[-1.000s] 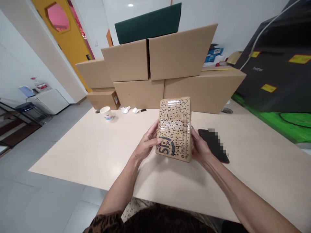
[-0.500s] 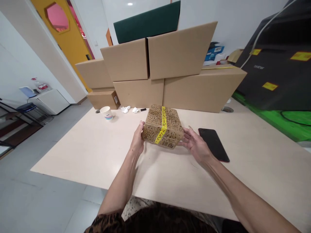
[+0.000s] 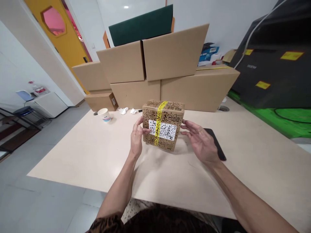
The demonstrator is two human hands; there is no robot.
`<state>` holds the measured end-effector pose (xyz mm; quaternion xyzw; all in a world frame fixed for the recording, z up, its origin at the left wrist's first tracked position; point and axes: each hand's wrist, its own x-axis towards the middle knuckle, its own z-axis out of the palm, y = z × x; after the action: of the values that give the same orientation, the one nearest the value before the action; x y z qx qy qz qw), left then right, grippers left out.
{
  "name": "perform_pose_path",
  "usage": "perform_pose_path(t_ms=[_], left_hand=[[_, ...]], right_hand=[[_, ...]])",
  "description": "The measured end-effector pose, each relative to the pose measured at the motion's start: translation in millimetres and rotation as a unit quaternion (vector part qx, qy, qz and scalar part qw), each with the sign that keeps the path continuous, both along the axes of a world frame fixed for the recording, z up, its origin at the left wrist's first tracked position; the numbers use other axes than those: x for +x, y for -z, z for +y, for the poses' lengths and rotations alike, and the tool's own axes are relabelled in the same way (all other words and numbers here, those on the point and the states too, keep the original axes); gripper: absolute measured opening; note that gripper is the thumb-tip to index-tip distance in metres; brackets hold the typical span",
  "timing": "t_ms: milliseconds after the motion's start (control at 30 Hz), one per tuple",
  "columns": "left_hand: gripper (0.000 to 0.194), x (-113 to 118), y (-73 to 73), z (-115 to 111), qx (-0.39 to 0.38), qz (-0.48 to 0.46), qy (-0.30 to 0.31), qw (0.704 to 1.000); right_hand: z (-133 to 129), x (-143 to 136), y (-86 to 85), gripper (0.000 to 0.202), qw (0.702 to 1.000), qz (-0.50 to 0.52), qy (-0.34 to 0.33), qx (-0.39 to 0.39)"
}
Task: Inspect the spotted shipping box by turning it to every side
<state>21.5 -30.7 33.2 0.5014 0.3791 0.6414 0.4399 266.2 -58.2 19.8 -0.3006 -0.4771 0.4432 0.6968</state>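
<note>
A small speckled cardboard box (image 3: 148, 110) with a band of yellow tape stands tilted over the middle of the table, a white label on the side facing me. My left hand (image 3: 137, 136) grips its left edge, with a finger across the front near the label. At the box's right side is my right hand (image 3: 200, 140), its fingers stretched out with the tips at or just beside the edge; whether they touch is hard to tell. Partly behind the right hand lies a flat black tablet-like slab (image 3: 217, 145).
Large cardboard boxes (image 3: 176, 53) are stacked along the table's back, topped by a dark green box (image 3: 142, 27). A paper cup (image 3: 104, 115) and crumpled white tissues (image 3: 123, 111) sit back left. A black-covered bulk (image 3: 269, 64) stands on the right. The table's edge (image 3: 80, 184) runs near me.
The small box has been turned in my hands, so its white label now faces me. My right hand's fingers have shifted up along its right side. The view has moved slightly.
</note>
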Motion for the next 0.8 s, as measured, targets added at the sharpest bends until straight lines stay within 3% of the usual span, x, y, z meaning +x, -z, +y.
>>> perform_pose_path(t_ms=[200, 300, 467, 633, 800], left_hand=[[0.05, 1.6, -0.4, 0.1, 0.02, 0.101, -0.068, 0.992], [0.051, 3.7, -0.6, -2.7, 0.033, 0.112, -0.029, 0.993], [0.045, 8.0, -1.6, -8.0, 0.071, 0.06, 0.017, 0.995], [0.049, 10.1, 2.3, -4.6, 0.029, 0.023, 0.008, 0.999], [0.055, 9.5, 8.1, 0.1, 0.05, 0.041, 0.052, 0.997]], right_hand=[[5.6, -1.2, 19.5, 0.04, 0.998, -0.038, 0.015, -0.055], [5.0, -1.9, 24.5, 0.048, 0.998, -0.046, 0.012, -0.032], [1.1, -4.5, 13.9, 0.049, 0.999, -0.006, 0.042, 0.025], [5.3, -2.6, 15.1, 0.035, 0.995, -0.003, 0.097, -0.012], [8.8, -0.6, 27.2, 0.044, 0.997, -0.048, 0.06, -0.015]])
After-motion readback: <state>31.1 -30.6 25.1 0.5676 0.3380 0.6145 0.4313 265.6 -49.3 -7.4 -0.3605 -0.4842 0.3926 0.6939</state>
